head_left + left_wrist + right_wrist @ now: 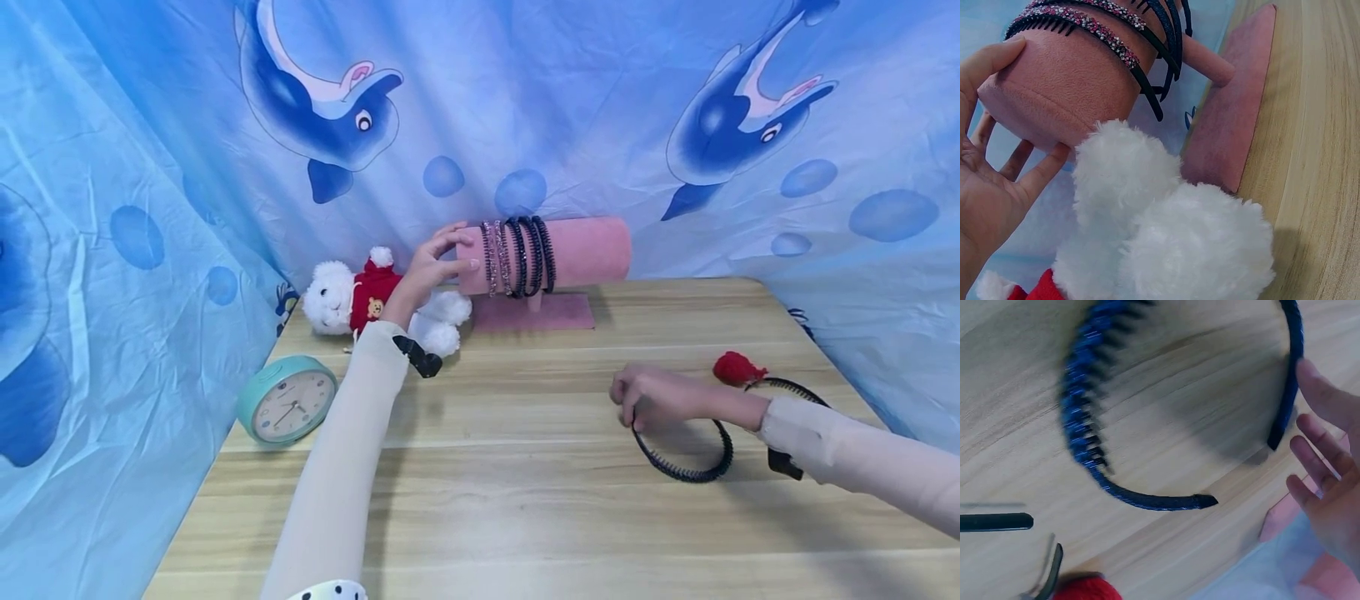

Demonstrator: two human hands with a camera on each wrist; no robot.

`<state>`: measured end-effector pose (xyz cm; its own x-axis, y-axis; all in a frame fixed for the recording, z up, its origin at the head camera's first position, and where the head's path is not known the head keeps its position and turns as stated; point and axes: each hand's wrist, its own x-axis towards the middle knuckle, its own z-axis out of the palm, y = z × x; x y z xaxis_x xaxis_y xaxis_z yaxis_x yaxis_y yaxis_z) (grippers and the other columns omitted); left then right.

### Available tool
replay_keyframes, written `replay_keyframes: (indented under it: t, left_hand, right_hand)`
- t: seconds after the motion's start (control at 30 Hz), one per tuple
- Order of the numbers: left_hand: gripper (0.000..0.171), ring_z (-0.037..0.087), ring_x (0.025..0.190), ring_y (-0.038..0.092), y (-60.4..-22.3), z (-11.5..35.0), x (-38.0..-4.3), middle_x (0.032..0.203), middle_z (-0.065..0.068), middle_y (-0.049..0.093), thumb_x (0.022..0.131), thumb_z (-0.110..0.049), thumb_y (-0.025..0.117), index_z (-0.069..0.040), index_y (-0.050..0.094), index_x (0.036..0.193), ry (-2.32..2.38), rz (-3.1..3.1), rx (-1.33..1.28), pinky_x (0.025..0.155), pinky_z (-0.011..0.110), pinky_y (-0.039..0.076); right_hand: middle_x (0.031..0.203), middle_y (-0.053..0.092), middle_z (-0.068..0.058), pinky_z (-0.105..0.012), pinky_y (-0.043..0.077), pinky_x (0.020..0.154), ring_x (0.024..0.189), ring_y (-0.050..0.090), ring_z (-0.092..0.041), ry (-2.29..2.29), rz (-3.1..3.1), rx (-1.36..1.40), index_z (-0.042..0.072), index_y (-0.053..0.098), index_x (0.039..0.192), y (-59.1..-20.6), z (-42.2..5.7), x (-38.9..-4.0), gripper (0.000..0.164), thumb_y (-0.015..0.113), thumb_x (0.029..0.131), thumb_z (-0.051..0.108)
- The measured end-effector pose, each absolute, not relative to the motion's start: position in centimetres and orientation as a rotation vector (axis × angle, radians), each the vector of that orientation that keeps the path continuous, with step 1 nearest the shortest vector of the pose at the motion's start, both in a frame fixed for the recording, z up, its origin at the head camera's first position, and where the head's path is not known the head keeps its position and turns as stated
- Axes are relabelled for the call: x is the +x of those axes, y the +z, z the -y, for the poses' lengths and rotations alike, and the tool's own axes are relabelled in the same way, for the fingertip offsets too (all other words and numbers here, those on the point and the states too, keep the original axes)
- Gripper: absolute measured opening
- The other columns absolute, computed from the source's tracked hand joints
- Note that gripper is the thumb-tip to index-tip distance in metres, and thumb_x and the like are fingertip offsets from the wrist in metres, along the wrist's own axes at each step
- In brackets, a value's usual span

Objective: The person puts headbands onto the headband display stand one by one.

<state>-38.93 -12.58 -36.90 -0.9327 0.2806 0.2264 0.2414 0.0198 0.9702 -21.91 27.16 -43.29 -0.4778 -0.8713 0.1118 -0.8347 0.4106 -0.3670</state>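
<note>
At the back of the table stands a pink padded headband stand (588, 250), a horizontal roll on a post and flat base. Several headbands (536, 254), dark ones and glittery pink ones, sit round its left half. My left hand (429, 271) grips the roll's left end, thumb and fingers spread round it in the left wrist view. Toward the right, my right hand (660, 396) pinches a dark blue headband (1075, 406) near one tip. The toothed band curves away from the hand, its open ends facing the fingers' side in the right wrist view.
Behind my right wrist lies another dark headband (795, 385) with a red ornament (737, 367). A white plush toy (327, 297) in a red top lies under my left forearm, touching the stand's base area. A teal alarm clock (292, 404) stands at the table's left edge.
</note>
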Motion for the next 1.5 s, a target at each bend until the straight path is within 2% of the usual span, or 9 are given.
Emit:
replay_keyframes:
  t: [0.13, 0.27, 0.47, 0.67, 0.8, 1.03, 1.13, 1.27, 1.5]
  left_hand:
    - [0.028, 0.021, 0.146, 0.040, -36.9, 12.4, -38.9, 0.157, -0.011, 0.043, 0.085, -0.004, 0.078, -0.024, 0.070, 0.103, 2.098, -2.234, 0.581, 0.108, 0.046, 0.054]
    - [0.028, 0.020, 0.146, 0.039, -36.8, 12.4, -38.9, 0.157, -0.012, 0.043, 0.085, -0.005, 0.078, -0.025, 0.070, 0.103, 2.088, -2.242, 0.584, 0.109, 0.045, 0.053]
    - [0.027, 0.021, 0.148, 0.038, -36.6, 12.4, -39.0, 0.158, -0.011, 0.042, 0.086, -0.005, 0.078, -0.024, 0.070, 0.104, 2.085, -2.233, 0.584, 0.110, 0.046, 0.052]
    - [0.027, 0.021, 0.146, 0.040, -36.6, 12.4, -39.2, 0.157, -0.010, 0.043, 0.086, -0.005, 0.078, -0.025, 0.070, 0.102, 2.098, -2.230, 0.580, 0.109, 0.045, 0.053]
    - [0.027, 0.021, 0.145, 0.041, -36.6, 12.4, -39.1, 0.157, -0.011, 0.044, 0.085, -0.005, 0.078, -0.024, 0.070, 0.102, 2.089, -2.241, 0.578, 0.108, 0.045, 0.054]
    - [0.029, 0.022, 0.146, 0.040, -36.6, 12.4, -39.0, 0.158, -0.013, 0.042, 0.085, -0.004, 0.078, -0.024, 0.070, 0.104, 2.094, -2.217, 0.563, 0.104, 0.045, 0.057]
    - [0.029, 0.022, 0.147, 0.040, -36.6, 12.5, -39.0, 0.158, -0.013, 0.042, 0.085, -0.003, 0.078, -0.025, 0.070, 0.104, 2.101, -2.211, 0.554, 0.103, 0.045, 0.057]
    - [0.030, 0.022, 0.147, 0.040, -36.6, 12.6, -39.0, 0.157, -0.013, 0.042, 0.085, -0.003, 0.078, -0.025, 0.070, 0.104, 2.105, -2.209, 0.558, 0.103, 0.045, 0.057]
    - [0.029, 0.022, 0.146, 0.040, -36.8, 12.6, -38.9, 0.157, -0.013, 0.043, 0.084, -0.002, 0.078, -0.024, 0.070, 0.103, 2.103, -2.204, 0.558, 0.105, 0.047, 0.056]
  right_hand:
    - [0.095, 0.067, -0.002, -0.027, 0.053, 0.079, 0.093, 0.056, -0.012, -0.607, -2.548, -1.492, 0.018, 0.081, 0.086, -43.2, -27.2, -22.1, 0.033, 0.087, 0.063, -0.004]
    - [0.097, 0.063, 0.002, -0.025, 0.052, 0.080, 0.095, 0.052, -0.008, -0.537, -2.465, -1.490, 0.022, 0.081, 0.091, -43.3, -27.0, -21.7, 0.042, 0.084, 0.060, -0.006]
    - [0.092, 0.061, 0.005, -0.023, 0.055, 0.076, 0.090, 0.052, -0.004, -0.489, -2.491, -1.565, 0.022, 0.080, 0.081, -43.7, -26.4, -21.7, 0.031, 0.089, 0.062, -0.001]
    - [0.093, 0.067, -0.002, -0.026, 0.059, 0.077, 0.091, 0.060, -0.011, -0.544, -2.518, -1.580, 0.015, 0.079, 0.080, -43.7, -26.2, -22.5, 0.025, 0.085, 0.068, -0.005]
    - [0.094, 0.072, -0.003, -0.028, 0.060, 0.076, 0.091, 0.067, -0.017, -0.550, -2.536, -1.511, 0.014, 0.078, 0.081, -43.1, -26.2, -22.8, 0.021, 0.082, 0.075, -0.006]
    - [0.085, 0.078, -0.001, -0.026, 0.063, 0.070, 0.079, 0.074, -0.015, -0.575, -2.590, -1.272, 0.011, 0.076, 0.083, -42.4, -26.7, -24.1, 0.020, 0.074, 0.079, -0.009]
    - [0.085, 0.077, 0.001, -0.028, 0.063, 0.071, 0.079, 0.073, -0.014, -0.562, -2.598, -1.221, 0.012, 0.076, 0.086, -41.9, -26.9, -24.8, 0.024, 0.073, 0.079, -0.011]
    - [0.089, 0.077, 0.001, -0.032, 0.062, 0.073, 0.081, 0.070, -0.013, -0.525, -2.593, -1.181, 0.011, 0.078, 0.098, -41.1, -27.2, -25.8, 0.034, 0.070, 0.079, -0.015]
    - [0.097, 0.077, -0.010, -0.027, 0.062, 0.071, 0.085, 0.071, -0.025, -0.533, -2.565, -1.132, 0.000, 0.076, 0.111, -39.5, -27.6, -27.4, 0.046, 0.060, 0.074, -0.022]
